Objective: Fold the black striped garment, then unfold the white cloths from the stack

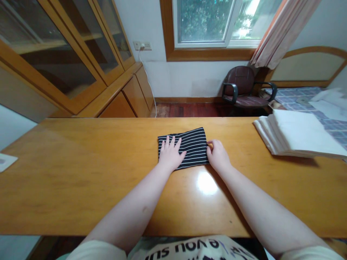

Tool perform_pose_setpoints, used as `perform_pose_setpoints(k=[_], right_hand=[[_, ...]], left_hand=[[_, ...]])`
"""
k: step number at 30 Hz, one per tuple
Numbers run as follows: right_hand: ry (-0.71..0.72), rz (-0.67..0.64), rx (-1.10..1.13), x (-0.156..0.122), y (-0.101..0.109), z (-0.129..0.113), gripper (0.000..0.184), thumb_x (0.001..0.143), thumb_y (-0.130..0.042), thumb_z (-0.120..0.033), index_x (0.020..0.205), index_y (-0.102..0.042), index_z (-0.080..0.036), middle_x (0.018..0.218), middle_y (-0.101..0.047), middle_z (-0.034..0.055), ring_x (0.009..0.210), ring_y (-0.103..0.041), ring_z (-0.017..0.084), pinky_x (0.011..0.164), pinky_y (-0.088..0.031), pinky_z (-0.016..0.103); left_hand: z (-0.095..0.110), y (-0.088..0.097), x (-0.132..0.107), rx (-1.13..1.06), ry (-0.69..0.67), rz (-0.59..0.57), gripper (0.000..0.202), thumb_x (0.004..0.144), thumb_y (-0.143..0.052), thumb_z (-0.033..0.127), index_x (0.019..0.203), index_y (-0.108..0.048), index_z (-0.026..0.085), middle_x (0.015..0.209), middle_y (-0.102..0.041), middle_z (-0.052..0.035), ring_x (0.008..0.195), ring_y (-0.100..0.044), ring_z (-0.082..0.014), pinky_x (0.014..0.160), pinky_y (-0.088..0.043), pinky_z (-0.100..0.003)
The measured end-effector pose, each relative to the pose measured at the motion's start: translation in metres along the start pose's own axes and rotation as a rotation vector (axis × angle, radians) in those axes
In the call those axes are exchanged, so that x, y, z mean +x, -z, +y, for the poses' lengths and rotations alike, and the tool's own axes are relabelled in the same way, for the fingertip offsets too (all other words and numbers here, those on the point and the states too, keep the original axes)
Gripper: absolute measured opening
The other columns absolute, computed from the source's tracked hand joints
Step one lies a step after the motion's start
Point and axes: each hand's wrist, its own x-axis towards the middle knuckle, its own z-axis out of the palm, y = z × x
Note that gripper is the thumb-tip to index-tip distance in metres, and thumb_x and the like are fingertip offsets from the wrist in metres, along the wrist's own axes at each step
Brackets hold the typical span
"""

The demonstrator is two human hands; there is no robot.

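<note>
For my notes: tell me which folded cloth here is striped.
The black cloth with thin white stripes, under the left hand and touched by the right hand; the white stack to the right is plain.

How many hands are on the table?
2. The left hand lies flat on the black-and-white striped cloth, and the right hand rests at the cloth's right edge. No other hands show.
</note>
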Motion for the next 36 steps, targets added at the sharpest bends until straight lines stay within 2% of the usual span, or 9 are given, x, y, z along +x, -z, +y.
perform_pose_setpoints(k=[4,8,10,13,17,23,27,31,36], right_hand=[[0.236,0.087,0.025,-0.006,0.010,-0.018,0.031,0.089,-0.040,-0.026,0.113,-0.057,-0.016,0.132,-0.048,0.0124,0.123,-0.044,0.023,0.104,-0.034,0.040],[0.456,-0.138,-0.021,-0.004,-0.001,-0.047,0.038,0.093,-0.037,-0.032,0.122,-0.055,-0.018,0.137,-0.046,0.0086,0.130,-0.037,0.020,0.108,-0.028,0.039],[0.494,-0.250,-0.105,0.005,-0.016,-0.055,0.041,0.093,-0.037,-0.032,0.129,-0.051,-0.019,0.141,-0.042,0.0069,0.135,-0.030,0.021,0.110,-0.023,0.043],[0.419,-0.310,-0.238,0.020,-0.037,-0.056,0.043,0.093,-0.036,-0.029,0.134,-0.047,-0.021,0.144,-0.039,0.0059,0.136,-0.027,0.023,0.111,-0.019,0.046],[0.300,-0.251,-0.286,0.028,-0.051,-0.049,0.044,0.093,-0.037,-0.035,0.136,-0.044,-0.027,0.147,-0.033,0.0046,0.136,-0.027,0.025,0.110,-0.016,0.049],[0.141,-0.252,-0.250,0.034,-0.048,-0.039,0.066,0.086,-0.041,-0.058,0.142,-0.036,-0.023,0.149,-0.027,0.0104,0.137,-0.022,0.031,0.108,-0.020,0.049],[0.110,-0.273,-0.210,0.038,-0.043,-0.024,0.062,0.091,-0.035,-0.053,0.143,-0.034,-0.017,0.149,-0.025,0.0121,0.138,-0.022,0.025,0.111,-0.020,0.040],[0.108,-0.290,-0.192,0.038,-0.040,-0.012,0.057,0.095,-0.031,-0.044,0.144,-0.031,-0.016,0.150,-0.024,0.0104,0.138,-0.021,0.022,0.112,-0.020,0.038],[0.110,-0.282,-0.199,0.037,-0.041,-0.009,0.057,0.095,-0.030,-0.044,0.144,-0.031,-0.014,0.149,-0.025,0.0106,0.138,-0.021,0.021,0.112,-0.019,0.037]], left_hand=[[0.001,-0.001,0.002,-0.003,-0.002,-0.043,0.068,0.084,-0.034,0.059,0.143,-0.029,0.025,0.151,-0.026,-0.0079,0.141,-0.009,-0.0331,0.112,-0.007,-0.051],[0.002,-0.002,0.002,0.007,-0.015,-0.038,0.066,0.085,-0.037,0.055,0.143,-0.030,0.024,0.151,-0.025,-0.0085,0.140,-0.010,-0.0335,0.112,-0.007,-0.052],[0.002,-0.001,0.003,-0.005,-0.029,-0.037,0.062,0.086,-0.038,0.050,0.142,-0.032,0.023,0.150,-0.026,-0.0088,0.140,-0.012,-0.0326,0.112,-0.009,-0.052],[-0.002,0.000,0.006,-0.045,-0.037,-0.029,0.054,0.090,-0.033,0.039,0.140,-0.036,0.020,0.148,-0.033,-0.0087,0.139,-0.019,-0.0287,0.112,-0.014,-0.049],[-0.014,0.000,0.012,-0.111,-0.032,-0.026,0.051,0.091,-0.032,0.036,0.138,-0.040,0.021,0.146,-0.036,-0.0060,0.138,-0.024,-0.0247,0.113,-0.017,-0.044],[-0.021,-0.001,0.019,-0.123,0.013,-0.024,0.057,0.089,-0.036,0.046,0.140,-0.036,0.022,0.149,-0.029,-0.0075,0.140,-0.019,-0.0258,0.113,-0.017,-0.043],[-0.019,0.000,0.020,-0.139,0.035,-0.024,0.058,0.089,-0.033,0.048,0.141,-0.035,0.023,0.150,-0.028,-0.0064,0.140,-0.019,-0.0249,0.112,-0.019,-0.043],[-0.025,0.001,0.021,-0.163,0.104,-0.024,0.057,0.090,-0.028,0.050,0.141,-0.034,0.026,0.151,-0.026,-0.0039,0.141,-0.014,-0.0276,0.110,-0.021,-0.049],[-0.047,0.003,0.029,-0.166,0.257,-0.044,0.056,0.090,-0.022,0.048,0.143,-0.030,0.030,0.153,-0.018,-0.0044,0.140,-0.013,-0.0345,0.107,-0.012,-0.062]])
